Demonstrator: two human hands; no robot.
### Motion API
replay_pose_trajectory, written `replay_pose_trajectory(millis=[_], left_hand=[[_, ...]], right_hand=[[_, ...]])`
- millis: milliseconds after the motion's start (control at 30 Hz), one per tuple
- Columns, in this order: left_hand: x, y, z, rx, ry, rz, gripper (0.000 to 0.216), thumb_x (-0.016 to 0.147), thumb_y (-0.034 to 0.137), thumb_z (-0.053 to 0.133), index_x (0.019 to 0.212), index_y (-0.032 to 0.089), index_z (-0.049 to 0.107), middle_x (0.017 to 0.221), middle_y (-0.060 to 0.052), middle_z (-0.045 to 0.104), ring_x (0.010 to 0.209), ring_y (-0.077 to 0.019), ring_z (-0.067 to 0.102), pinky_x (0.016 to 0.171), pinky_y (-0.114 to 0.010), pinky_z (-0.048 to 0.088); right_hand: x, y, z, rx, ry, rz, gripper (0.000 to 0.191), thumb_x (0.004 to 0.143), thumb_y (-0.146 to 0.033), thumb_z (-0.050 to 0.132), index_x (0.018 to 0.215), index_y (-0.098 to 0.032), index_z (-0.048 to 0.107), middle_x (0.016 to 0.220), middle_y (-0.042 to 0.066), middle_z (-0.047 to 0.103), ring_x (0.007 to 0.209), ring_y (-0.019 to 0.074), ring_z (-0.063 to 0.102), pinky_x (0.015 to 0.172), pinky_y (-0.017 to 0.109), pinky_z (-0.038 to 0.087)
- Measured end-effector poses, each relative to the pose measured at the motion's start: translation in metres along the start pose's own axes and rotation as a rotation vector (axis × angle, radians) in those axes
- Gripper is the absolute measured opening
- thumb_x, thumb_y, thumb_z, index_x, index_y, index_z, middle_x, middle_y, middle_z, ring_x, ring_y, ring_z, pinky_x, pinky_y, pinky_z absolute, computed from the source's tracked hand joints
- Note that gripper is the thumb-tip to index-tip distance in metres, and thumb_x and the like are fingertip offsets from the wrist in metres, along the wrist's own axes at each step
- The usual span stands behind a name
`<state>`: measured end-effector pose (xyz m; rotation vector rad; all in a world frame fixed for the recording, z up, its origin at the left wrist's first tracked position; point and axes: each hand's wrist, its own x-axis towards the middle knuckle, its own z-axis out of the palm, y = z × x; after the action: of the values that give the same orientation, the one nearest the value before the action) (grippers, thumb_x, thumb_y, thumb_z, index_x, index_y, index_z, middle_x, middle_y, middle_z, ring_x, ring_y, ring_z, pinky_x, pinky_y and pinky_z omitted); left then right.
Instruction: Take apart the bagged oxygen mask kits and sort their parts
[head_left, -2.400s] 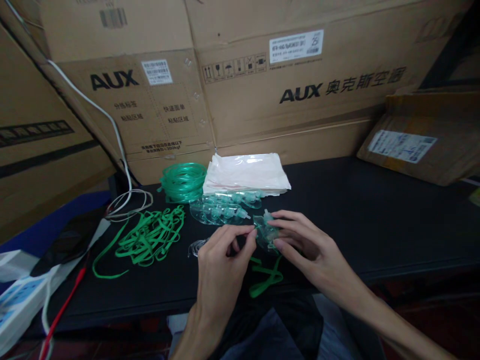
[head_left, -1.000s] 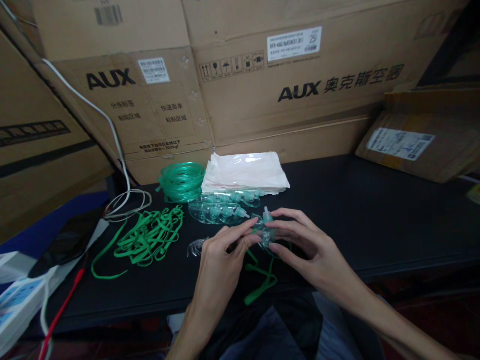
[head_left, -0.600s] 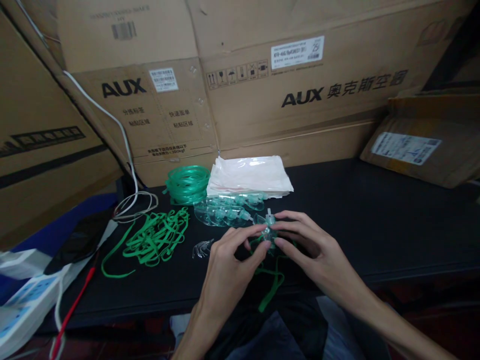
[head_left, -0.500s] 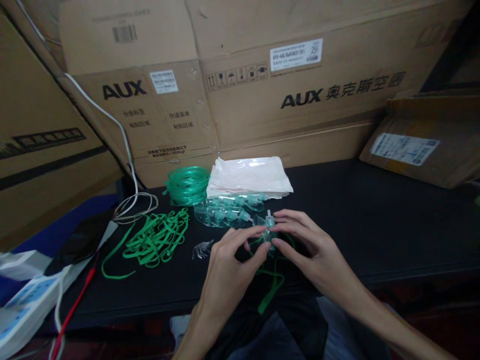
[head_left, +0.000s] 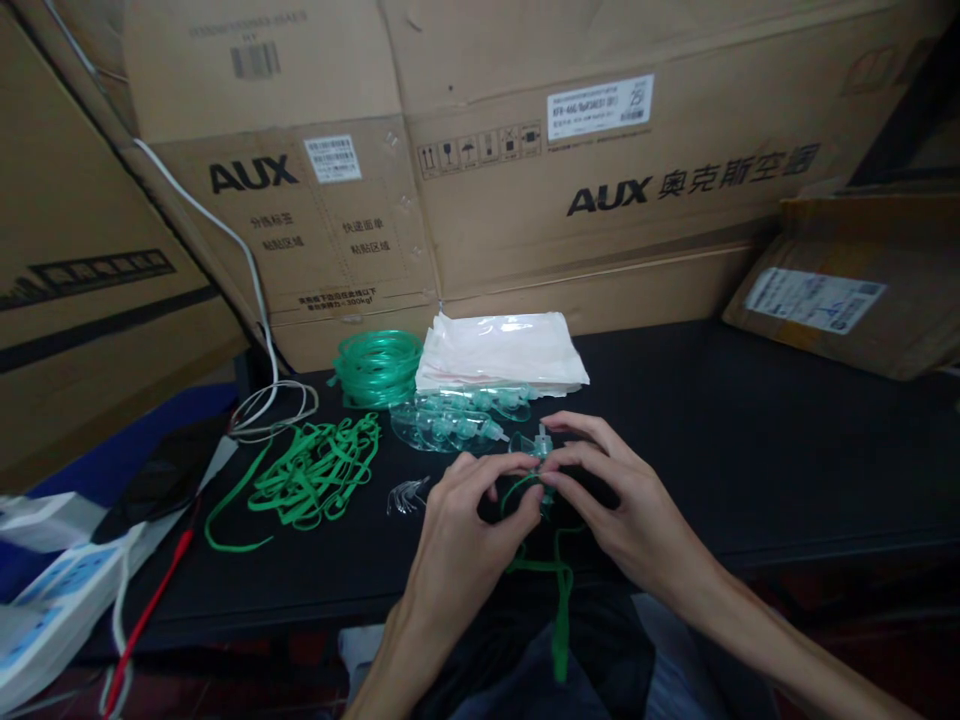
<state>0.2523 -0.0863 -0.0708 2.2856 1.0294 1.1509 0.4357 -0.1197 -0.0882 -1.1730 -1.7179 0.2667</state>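
Close to the table's front edge, a small translucent green oxygen mask point(head_left: 542, 444) with a pale connector on top is between my two hands. My left hand point(head_left: 472, 520) pinches at its near side with thumb and index finger. My right hand point(head_left: 626, 495) has its thumb and fingers closed on the other side, fingertips touching those of the left. A green elastic strap point(head_left: 562, 610) loops out from under the fingers and dangles over the edge. The exact pinched spot is hidden by the fingertips. Just beyond lie stacked clear green masks point(head_left: 450, 428).
A tangle of green straps point(head_left: 315, 475) and thin metal strips point(head_left: 407, 496) lie to the left. Coiled green tubing point(head_left: 377, 368) and white plastic bags point(head_left: 502, 352) sit behind. Cardboard boxes point(head_left: 510, 230) wall the back; a power strip point(head_left: 64, 590) is far left.
The hanging strap end has swung right and dropped lower, and a strap loop now shows by my left fingers. My hands stay pinched at nearly the same spot.
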Motion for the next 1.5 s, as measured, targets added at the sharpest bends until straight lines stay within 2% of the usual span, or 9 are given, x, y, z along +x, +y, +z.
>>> replay_pose_trajectory(millis=[133, 300, 800, 1033, 1133, 1200, 1300, 1400, 1500], left_hand=[[-0.001, 0.001, 0.001, 0.016, -0.008, -0.014, 0.026, 0.083, 0.010, 0.073, 0.104, 0.025, 0.074, 0.087, 0.002, 0.075, 0.071, -0.0153, 0.059, 0.068, -0.026, 0.048], [-0.001, -0.001, 0.002, 0.018, 0.004, -0.029, 0.024, 0.082, 0.010, 0.073, 0.103, 0.024, 0.074, 0.086, 0.001, 0.074, 0.070, -0.0153, 0.058, 0.067, -0.026, 0.048], [0.000, -0.003, 0.002, 0.024, 0.014, -0.079, 0.027, 0.081, 0.011, 0.073, 0.104, 0.025, 0.075, 0.082, 0.002, 0.073, 0.070, -0.0151, 0.058, 0.068, -0.025, 0.047], [0.000, -0.001, 0.000, -0.006, -0.012, -0.035, 0.027, 0.085, 0.007, 0.067, 0.104, 0.023, 0.076, 0.090, 0.000, 0.074, 0.075, -0.0149, 0.061, 0.074, -0.026, 0.049], [0.000, -0.002, -0.001, -0.050, -0.019, -0.023, 0.024, 0.089, 0.008, 0.065, 0.103, 0.023, 0.076, 0.093, 0.000, 0.074, 0.075, -0.0135, 0.061, 0.074, -0.024, 0.049], [0.000, -0.002, -0.001, -0.062, 0.011, -0.016, 0.020, 0.090, 0.010, 0.066, 0.103, 0.023, 0.076, 0.092, 0.000, 0.074, 0.071, -0.0123, 0.060, 0.070, -0.023, 0.050], [0.001, -0.003, 0.000, -0.097, 0.042, 0.018, 0.016, 0.092, 0.013, 0.067, 0.102, 0.023, 0.075, 0.095, -0.001, 0.074, 0.076, -0.0126, 0.064, 0.072, -0.022, 0.052], [0.000, -0.003, 0.002, -0.124, 0.044, 0.083, 0.015, 0.092, 0.013, 0.066, 0.101, 0.022, 0.075, 0.099, -0.002, 0.076, 0.088, -0.0147, 0.069, 0.080, -0.024, 0.054], [-0.001, -0.003, 0.003, -0.123, 0.040, 0.128, 0.014, 0.093, 0.013, 0.066, 0.100, 0.022, 0.074, 0.099, -0.002, 0.076, 0.091, -0.0162, 0.070, 0.086, -0.027, 0.055]], right_hand=[[-0.001, -0.003, -0.001, -0.033, -0.014, 0.014, 0.013, 0.098, -0.018, 0.056, 0.095, -0.024, 0.068, 0.131, 0.011, 0.058, 0.117, 0.0251, 0.063, 0.099, 0.039, 0.051], [-0.001, -0.003, -0.006, -0.076, -0.003, 0.000, 0.012, 0.098, -0.018, 0.055, 0.095, -0.025, 0.065, 0.128, 0.011, 0.060, 0.122, 0.0264, 0.060, 0.100, 0.040, 0.049], [-0.007, 0.010, -0.045, -0.178, 0.039, 0.039, 0.007, 0.099, -0.027, 0.058, 0.096, -0.026, 0.064, 0.127, 0.010, 0.060, 0.119, 0.0288, 0.060, 0.098, 0.045, 0.047], [0.001, -0.011, -0.032, -0.033, -0.043, -0.020, 0.008, 0.100, -0.023, 0.057, 0.098, -0.026, 0.064, 0.124, 0.009, 0.064, 0.117, 0.0260, 0.062, 0.097, 0.040, 0.051], [0.006, -0.019, -0.025, 0.027, -0.039, -0.050, 0.009, 0.099, -0.024, 0.058, 0.102, -0.026, 0.067, 0.122, 0.009, 0.066, 0.116, 0.0251, 0.064, 0.098, 0.039, 0.052], [0.008, -0.020, -0.022, 0.067, 0.026, 0.022, 0.013, 0.098, -0.028, 0.060, 0.109, -0.026, 0.067, 0.120, 0.009, 0.068, 0.111, 0.0240, 0.066, 0.094, 0.037, 0.054], [0.009, -0.016, -0.019, 0.177, 0.113, 0.255, 0.027, 0.095, -0.041, 0.064, 0.115, -0.022, 0.066, 0.109, 0.009, 0.072, 0.090, 0.0211, 0.070, 0.080, 0.034, 0.059], [0.012, -0.011, -0.015, 0.328, 0.034, 0.410, 0.039, 0.091, -0.051, 0.066, 0.113, -0.019, 0.068, 0.092, 0.006, 0.074, 0.075, 0.0181, 0.068, 0.073, 0.032, 0.059], [0.015, -0.011, -0.012, 0.456, -0.090, 0.454, 0.040, 0.085, -0.055, 0.071, 0.103, -0.019, 0.072, 0.085, 0.003, 0.072, 0.071, 0.0163, 0.065, 0.069, 0.030, 0.056]])
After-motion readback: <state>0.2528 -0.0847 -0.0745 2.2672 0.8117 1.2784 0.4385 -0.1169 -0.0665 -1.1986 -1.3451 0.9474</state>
